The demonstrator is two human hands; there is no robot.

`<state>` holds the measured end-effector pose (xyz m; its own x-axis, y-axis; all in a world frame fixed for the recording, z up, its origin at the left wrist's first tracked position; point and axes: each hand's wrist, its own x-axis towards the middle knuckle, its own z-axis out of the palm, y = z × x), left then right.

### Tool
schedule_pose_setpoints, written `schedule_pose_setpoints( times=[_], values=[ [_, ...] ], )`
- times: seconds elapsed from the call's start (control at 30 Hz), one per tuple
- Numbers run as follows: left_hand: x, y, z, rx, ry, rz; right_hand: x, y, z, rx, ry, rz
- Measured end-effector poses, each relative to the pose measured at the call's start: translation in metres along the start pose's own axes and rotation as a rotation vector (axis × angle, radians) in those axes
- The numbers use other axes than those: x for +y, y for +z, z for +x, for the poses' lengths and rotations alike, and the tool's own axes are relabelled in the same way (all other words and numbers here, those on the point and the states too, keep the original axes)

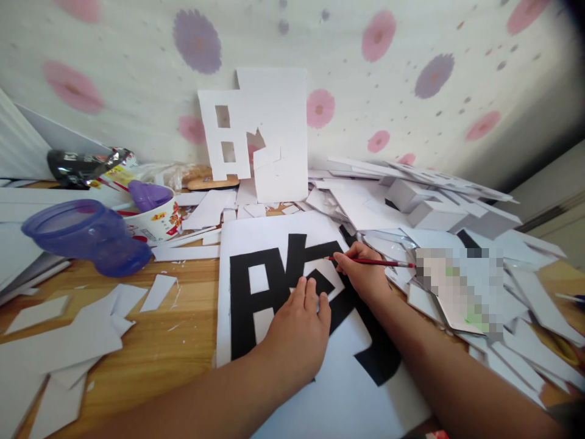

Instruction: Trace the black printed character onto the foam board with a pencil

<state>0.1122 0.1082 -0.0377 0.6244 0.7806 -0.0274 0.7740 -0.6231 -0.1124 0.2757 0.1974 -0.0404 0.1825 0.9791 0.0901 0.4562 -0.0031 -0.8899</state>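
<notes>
A large black cut-out character (238,305) lies flat on a white board (320,402) in front of me. My left hand (299,329) rests on the character, palm down with fingers stretched out. In my right hand (365,272) is a dark red pencil (388,263), held between thumb and fingers. Its tip meets the upper edge of an inner opening in the black shape. My left hand and forearm hide part of the character's lower middle.
A white board with cut-out windows (269,88) leans on the flowered curtain. At left stand a blue translucent container (86,235) and a paper cup (158,224) holding something purple. White offcuts (82,335) cover much of the wooden table (178,341); boards and block shapes (439,213) pile up at right.
</notes>
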Motion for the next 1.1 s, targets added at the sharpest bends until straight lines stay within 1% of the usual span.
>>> schedule_pose_setpoints(
  times=[0.2, 0.43, 0.53, 0.6, 0.77, 0.93, 1.1],
  values=[
    [0.000, 0.002, 0.000, 0.039, -0.002, 0.023, 0.002, -0.001, 0.003, 0.026, -0.006, 0.038],
    [0.000, -0.003, 0.001, -0.052, -0.002, 0.025, 0.008, 0.000, 0.007, 0.086, 0.045, 0.071],
    [0.000, -0.003, 0.001, -0.079, -0.008, 0.026, 0.009, 0.001, 0.007, 0.100, 0.038, 0.083],
    [0.000, -0.002, 0.001, -0.087, -0.004, 0.022, 0.008, 0.002, 0.007, 0.101, 0.043, 0.111],
    [-0.001, -0.001, 0.001, -0.059, -0.010, -0.018, 0.007, 0.002, 0.007, 0.096, 0.059, 0.155],
    [-0.001, -0.010, 0.001, -0.137, -0.015, -0.066, 0.009, 0.002, 0.008, 0.095, 0.057, 0.200],
    [-0.001, -0.013, 0.002, -0.153, -0.008, -0.081, 0.008, 0.002, 0.008, 0.103, 0.060, 0.197]
  ],
)
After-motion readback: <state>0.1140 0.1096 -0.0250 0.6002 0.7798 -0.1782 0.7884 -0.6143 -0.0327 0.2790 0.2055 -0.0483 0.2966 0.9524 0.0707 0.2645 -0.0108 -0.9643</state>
